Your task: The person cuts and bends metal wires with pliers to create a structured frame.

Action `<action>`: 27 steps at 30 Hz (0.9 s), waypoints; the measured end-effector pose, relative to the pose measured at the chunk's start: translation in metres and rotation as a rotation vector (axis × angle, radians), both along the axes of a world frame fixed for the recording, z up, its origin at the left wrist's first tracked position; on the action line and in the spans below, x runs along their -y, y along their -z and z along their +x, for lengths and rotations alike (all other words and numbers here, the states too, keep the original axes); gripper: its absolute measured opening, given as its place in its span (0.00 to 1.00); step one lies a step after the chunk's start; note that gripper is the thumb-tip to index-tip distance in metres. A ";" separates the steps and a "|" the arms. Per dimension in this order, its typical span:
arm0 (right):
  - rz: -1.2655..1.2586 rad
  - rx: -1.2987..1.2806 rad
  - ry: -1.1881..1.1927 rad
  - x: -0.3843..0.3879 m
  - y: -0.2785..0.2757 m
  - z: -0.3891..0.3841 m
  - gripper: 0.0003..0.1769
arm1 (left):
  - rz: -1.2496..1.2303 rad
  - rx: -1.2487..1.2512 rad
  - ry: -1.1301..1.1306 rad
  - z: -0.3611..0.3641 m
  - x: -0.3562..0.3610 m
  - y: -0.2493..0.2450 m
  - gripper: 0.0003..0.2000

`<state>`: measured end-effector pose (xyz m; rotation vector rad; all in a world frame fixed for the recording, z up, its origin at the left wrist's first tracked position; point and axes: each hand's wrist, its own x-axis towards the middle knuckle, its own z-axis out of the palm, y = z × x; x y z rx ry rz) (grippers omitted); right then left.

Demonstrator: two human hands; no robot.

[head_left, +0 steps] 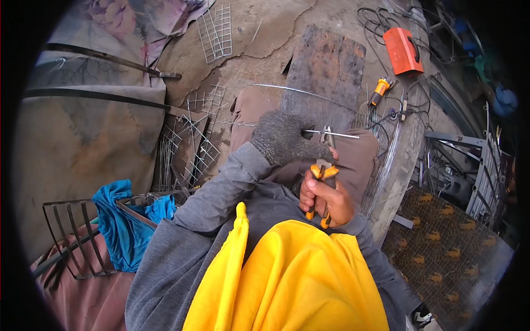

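1. Left hand [281,138], in a grey knitted glove, was closed in a fist round one end of a thin straight wire [345,134], held level above the lap.
2. Right hand [327,199], bare, was wrapped tightly round the orange handles of the pliers [324,172], pressing them nearly together. The head of the pliers met the wire just beside the gloved fingers.
3. A short length of the wire ran on past the pliers to the right and appeared to be in one piece. Whether the jaws had bitten into it could not be told.
4. Progress, as a judgement: the wire was gripped and the tool placed. The squeeze was on, but the wire was not yet parted or bent.
5. A wire grid [216,33] lay on the ground ahead and a heap of grid pieces [199,146] stood near the left arm, which suggested that part of the work was done. A long curved rod [298,90] lay across the plank [326,60], apparently unworked.
6. An orange box [403,49] sat well apart, at upper right.
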<state>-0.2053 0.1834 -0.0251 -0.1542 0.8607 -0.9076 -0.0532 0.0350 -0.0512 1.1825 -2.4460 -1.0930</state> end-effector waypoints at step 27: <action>0.181 -0.202 0.281 -0.009 0.037 -0.058 0.30 | -0.106 -0.309 0.117 0.012 0.018 0.020 0.18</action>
